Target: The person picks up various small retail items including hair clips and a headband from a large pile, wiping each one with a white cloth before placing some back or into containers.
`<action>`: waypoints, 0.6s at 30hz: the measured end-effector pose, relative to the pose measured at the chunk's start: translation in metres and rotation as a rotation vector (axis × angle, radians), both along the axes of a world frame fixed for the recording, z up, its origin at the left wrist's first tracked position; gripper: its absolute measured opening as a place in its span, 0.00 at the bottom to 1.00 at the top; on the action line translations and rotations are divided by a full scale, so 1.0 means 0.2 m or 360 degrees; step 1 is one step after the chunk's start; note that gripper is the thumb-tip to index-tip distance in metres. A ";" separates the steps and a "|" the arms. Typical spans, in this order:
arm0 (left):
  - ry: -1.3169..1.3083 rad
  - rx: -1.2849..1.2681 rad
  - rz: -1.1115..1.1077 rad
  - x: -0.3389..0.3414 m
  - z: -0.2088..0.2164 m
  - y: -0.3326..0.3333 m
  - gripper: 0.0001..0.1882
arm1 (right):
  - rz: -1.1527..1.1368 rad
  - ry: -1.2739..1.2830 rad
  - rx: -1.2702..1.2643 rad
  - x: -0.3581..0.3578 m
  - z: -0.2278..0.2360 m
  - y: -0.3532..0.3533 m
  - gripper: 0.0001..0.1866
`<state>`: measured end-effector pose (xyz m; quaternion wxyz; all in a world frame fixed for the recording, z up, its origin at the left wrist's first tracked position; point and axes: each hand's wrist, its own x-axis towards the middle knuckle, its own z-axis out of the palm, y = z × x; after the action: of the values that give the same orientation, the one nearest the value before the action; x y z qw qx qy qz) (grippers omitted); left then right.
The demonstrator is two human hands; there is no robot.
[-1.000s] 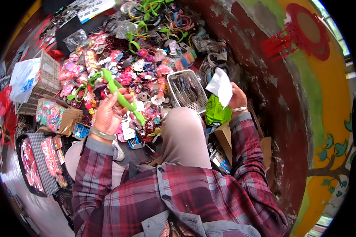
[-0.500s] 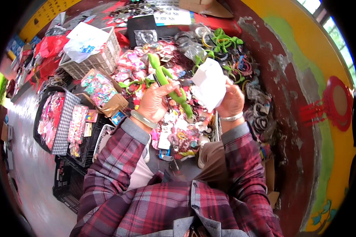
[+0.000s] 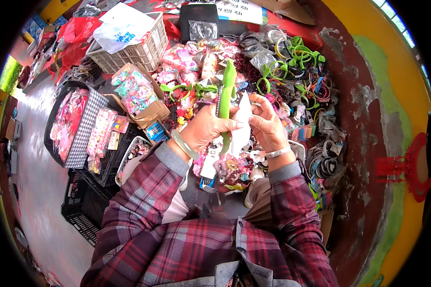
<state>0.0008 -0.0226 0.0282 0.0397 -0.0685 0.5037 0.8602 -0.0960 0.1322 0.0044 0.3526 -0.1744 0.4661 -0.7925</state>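
My left hand is closed round a bright green headband, which stands nearly upright with its rounded end pointing away from me. A white sheet, paper or thin plastic, hangs folded just right of the headband. My right hand pinches its right side with thumb and fingers. Both hands meet close together in front of my chest, and the left thumb reaches to the sheet's edge. Below lies a heap of hair accessories, partly hidden by my hands. More green headbands lie at the far right of the heap.
At the far left stands a pale plastic crate with a white bag on top. Nearer are a cardboard box of colourful packets, a checked bin and black crates. A peeling wall rises on the right.
My right hand has brought the white sheet leftward against the headband, and the sheet has turned narrow. The headband has swung from slanted to nearly upright. The view has shifted slightly.
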 end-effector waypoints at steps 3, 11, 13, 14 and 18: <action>-0.0003 -0.0157 0.0133 0.01 -0.06 -0.03 0.12 | 0.0011 0.0009 0.0243 -0.06 -0.04 0.04 0.16; 0.0017 -0.0436 0.0244 -0.01 -0.14 -0.04 0.12 | -0.0100 -0.0048 0.0317 -0.08 0.04 0.14 0.04; 0.0072 -0.0407 0.0172 -0.01 -0.13 -0.04 0.13 | -0.0123 -0.0097 0.0301 -0.11 0.04 0.17 0.03; 0.0185 -0.0485 0.0256 -0.02 -0.15 -0.04 0.14 | -0.0149 -0.0130 0.0248 -0.13 0.04 0.18 0.03; 0.0320 -0.0356 0.0326 -0.03 -0.17 -0.04 0.16 | -0.0366 -0.0317 0.0164 -0.14 0.07 0.21 0.05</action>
<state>-0.0053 -0.0298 -0.0055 -0.1066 -0.0371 0.5882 0.8008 -0.1246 0.1740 0.0193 0.3125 -0.0220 0.4859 -0.8160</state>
